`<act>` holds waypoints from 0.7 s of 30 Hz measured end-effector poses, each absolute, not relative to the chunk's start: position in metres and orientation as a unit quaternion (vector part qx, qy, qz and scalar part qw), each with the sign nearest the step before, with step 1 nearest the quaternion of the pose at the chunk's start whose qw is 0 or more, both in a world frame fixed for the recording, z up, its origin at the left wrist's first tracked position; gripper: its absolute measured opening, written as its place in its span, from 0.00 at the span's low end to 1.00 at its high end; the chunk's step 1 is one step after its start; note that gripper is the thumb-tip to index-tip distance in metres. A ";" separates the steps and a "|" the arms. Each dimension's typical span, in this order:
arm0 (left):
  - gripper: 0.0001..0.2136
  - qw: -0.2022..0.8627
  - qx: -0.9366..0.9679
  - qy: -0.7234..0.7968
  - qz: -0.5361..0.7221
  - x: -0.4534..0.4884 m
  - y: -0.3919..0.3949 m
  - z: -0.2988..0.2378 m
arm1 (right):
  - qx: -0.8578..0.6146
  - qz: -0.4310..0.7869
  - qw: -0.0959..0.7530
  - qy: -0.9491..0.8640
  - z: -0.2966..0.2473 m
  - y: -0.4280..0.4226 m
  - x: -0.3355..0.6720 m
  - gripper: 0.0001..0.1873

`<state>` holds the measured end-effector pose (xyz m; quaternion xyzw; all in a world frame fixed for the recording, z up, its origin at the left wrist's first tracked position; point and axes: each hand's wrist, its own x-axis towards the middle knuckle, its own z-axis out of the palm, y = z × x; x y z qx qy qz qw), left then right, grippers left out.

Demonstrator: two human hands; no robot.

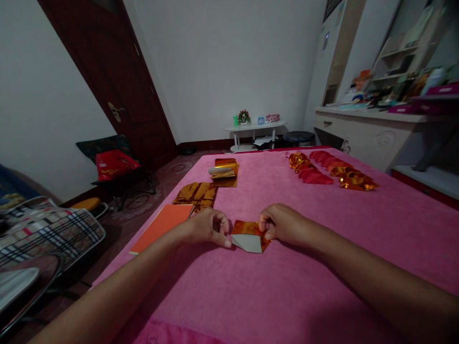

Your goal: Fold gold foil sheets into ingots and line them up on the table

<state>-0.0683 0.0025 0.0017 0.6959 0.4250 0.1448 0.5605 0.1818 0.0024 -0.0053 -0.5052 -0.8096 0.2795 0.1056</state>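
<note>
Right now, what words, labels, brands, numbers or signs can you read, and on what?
Readable text: none.
Red bag, left: pale and gold marks, too small and blurred to read.
Purple box, far right: whitish patch, too blurred to tell if it holds text.
Folded foil piece and orange pad: no lettering visible.

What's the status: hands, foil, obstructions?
Left hand at left of foil, right hand at its right. Foil partly folded, pale side showing. Orange pad leftward, not blocking.
</note>
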 end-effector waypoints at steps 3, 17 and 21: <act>0.19 0.516 0.717 0.440 0.162 -0.060 0.002 -0.005 | -0.512 0.277 0.107 -0.806 -0.003 0.000 0.181 0.09; 0.12 0.226 0.817 0.480 0.225 -0.046 -0.013 -0.018 | -0.505 0.268 0.102 -0.814 -0.005 0.001 0.182 0.10; 0.06 0.140 0.856 0.460 0.191 -0.041 -0.023 -0.011 | -0.503 0.267 0.101 -0.816 -0.004 0.000 0.182 0.10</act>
